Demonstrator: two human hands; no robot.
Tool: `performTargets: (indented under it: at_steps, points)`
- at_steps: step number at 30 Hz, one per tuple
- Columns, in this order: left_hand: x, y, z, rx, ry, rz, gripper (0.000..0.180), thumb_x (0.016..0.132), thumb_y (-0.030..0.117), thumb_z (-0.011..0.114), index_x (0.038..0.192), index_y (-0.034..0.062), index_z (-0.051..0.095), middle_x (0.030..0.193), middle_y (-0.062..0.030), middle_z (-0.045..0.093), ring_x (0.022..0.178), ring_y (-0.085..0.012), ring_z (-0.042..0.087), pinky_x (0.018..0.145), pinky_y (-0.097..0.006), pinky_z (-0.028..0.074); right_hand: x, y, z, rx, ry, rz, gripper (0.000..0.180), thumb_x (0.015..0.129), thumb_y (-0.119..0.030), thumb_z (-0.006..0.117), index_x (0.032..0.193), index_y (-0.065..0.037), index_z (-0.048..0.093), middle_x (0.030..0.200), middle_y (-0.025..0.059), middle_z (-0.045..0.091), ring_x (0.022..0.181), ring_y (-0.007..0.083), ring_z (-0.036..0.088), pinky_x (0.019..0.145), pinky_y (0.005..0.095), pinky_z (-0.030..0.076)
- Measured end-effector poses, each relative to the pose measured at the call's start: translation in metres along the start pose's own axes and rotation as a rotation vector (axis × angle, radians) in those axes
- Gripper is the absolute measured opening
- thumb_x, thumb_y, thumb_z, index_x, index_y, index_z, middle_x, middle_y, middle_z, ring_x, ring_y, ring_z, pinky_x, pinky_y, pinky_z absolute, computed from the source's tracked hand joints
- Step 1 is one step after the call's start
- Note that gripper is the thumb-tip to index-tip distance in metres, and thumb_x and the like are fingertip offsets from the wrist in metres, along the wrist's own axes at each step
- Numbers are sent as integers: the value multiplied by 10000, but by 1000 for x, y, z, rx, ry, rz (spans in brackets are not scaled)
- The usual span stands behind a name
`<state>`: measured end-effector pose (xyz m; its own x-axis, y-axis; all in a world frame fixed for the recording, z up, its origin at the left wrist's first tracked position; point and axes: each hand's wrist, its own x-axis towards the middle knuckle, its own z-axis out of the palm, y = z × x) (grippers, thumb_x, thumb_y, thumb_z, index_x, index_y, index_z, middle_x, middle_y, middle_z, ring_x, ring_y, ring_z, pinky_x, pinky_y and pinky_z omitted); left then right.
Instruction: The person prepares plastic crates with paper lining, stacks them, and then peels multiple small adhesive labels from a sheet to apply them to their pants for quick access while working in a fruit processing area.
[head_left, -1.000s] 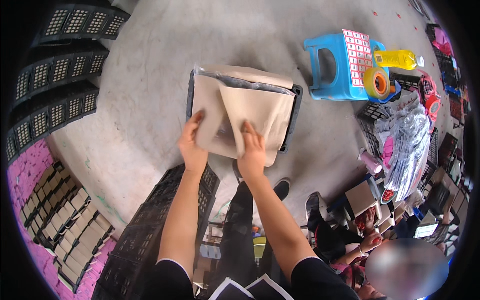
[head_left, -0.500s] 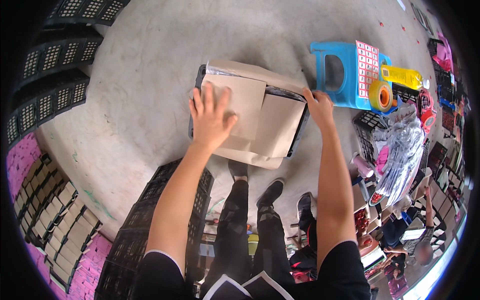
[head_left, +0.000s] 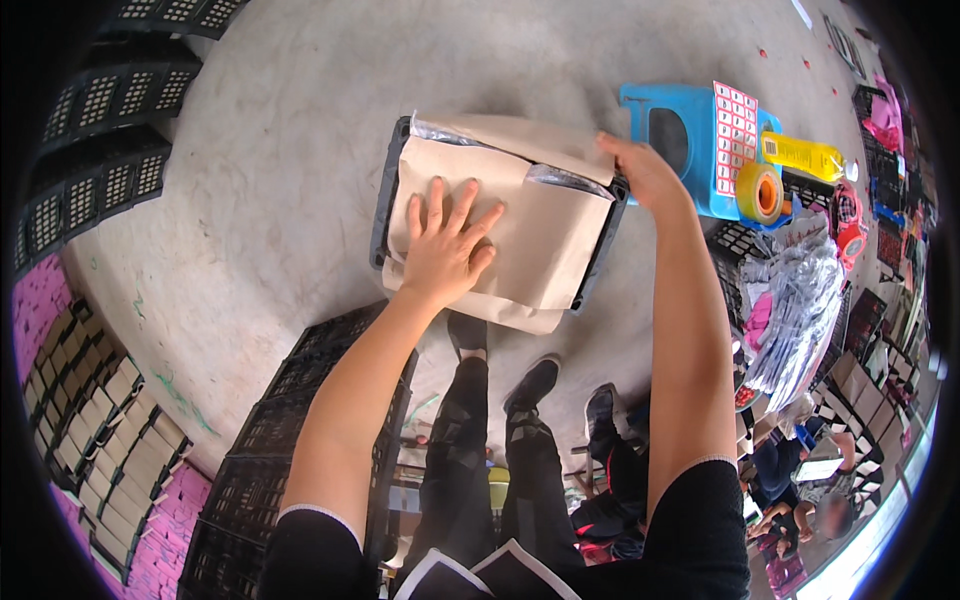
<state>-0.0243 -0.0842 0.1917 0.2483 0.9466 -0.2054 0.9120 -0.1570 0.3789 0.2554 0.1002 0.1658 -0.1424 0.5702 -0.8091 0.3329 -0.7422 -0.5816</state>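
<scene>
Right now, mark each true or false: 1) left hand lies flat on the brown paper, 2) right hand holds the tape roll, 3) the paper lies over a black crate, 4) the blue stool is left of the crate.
1) True: the left hand lies flat, fingers spread, on the brown paper.
2) False: the right hand grips the paper's far right corner; the tape roll sits apart on the blue stool.
3) True: the black crate shows around the paper.
4) False: the stool is to the crate's right.

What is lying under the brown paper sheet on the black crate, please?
A shiny silver foil layer peeks out beneath the brown paper sheet over the black plastic crate. The left hand presses the paper flat; the crate's contents are covered.
</scene>
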Motion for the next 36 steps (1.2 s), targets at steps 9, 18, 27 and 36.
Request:
performTargets:
  at_steps: [9, 18, 27, 36]
  points:
    - [-12, -5, 3, 50, 87, 38, 519, 857, 347, 552, 1355, 250, 440, 1497, -53, 241, 1376, -367, 170, 1087, -580, 117, -130, 3, 33, -279, -289, -502, 434, 818, -132, 614, 1242, -72, 545, 1272, 39, 551, 1177, 225, 479, 1037, 353, 316]
    - [2, 39, -105, -4, 443, 350, 263, 728, 114, 629, 990, 124, 644, 1110, -67, 559, 1078, -247, 515, 884, -375, 426, -138, 85, 92, -1350, 112, -928, 526, 760, -57, 548, 1273, -173, 529, 1349, -38, 471, 1281, 231, 388, 1108, 459, 243]
    - [-14, -60, -68, 391, -272, 167, 704, 711, -8, 583, 1363, 203, 424, 1420, -57, 367, 1277, -274, 378, 1065, -482, 306, -157, 96, 92, -1218, -107, -877, 598, 744, -44, 564, 1324, -147, 462, 1392, 16, 413, 1313, 253, 341, 1106, 421, 261]
    - [-70, -95, -48, 382, -135, 291, 698, 708, 72, 638, 1353, 223, 421, 1449, 6, 360, 1302, -276, 356, 1081, -498, 258, -151, 118, 95, -1039, 26, -990, 505, 721, -54, 569, 1214, -165, 581, 1305, 40, 513, 1269, 289, 401, 1069, 448, 319]
